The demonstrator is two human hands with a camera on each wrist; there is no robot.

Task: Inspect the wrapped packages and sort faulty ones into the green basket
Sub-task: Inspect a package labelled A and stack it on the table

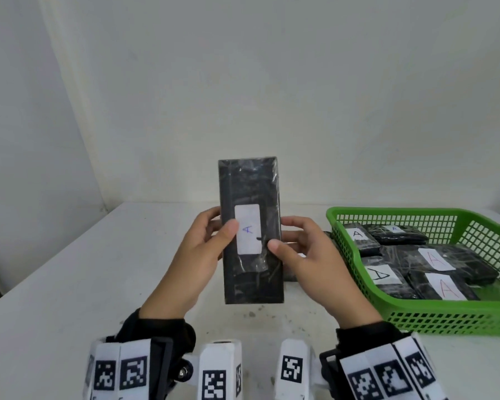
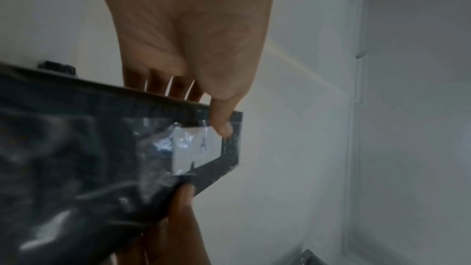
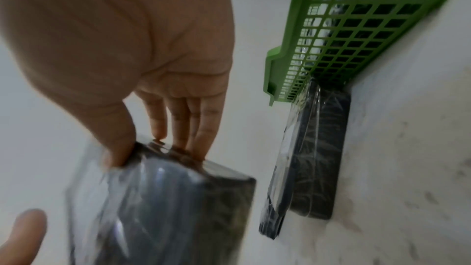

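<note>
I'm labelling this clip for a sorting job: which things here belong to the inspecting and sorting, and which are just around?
Part of the job:
- wrapped package with an "A" label, gripped by left hand and right hand
- green basket with labelled packages inside
- another wrapped package on the table beside the basket

Just around:
- white table
- wall
- wrist marker bands

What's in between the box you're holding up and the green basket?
Another wrapped package lies flat on the table, against the green basket; the right wrist view shows it best. The right hand also sits between them, gripping the held package.
</note>
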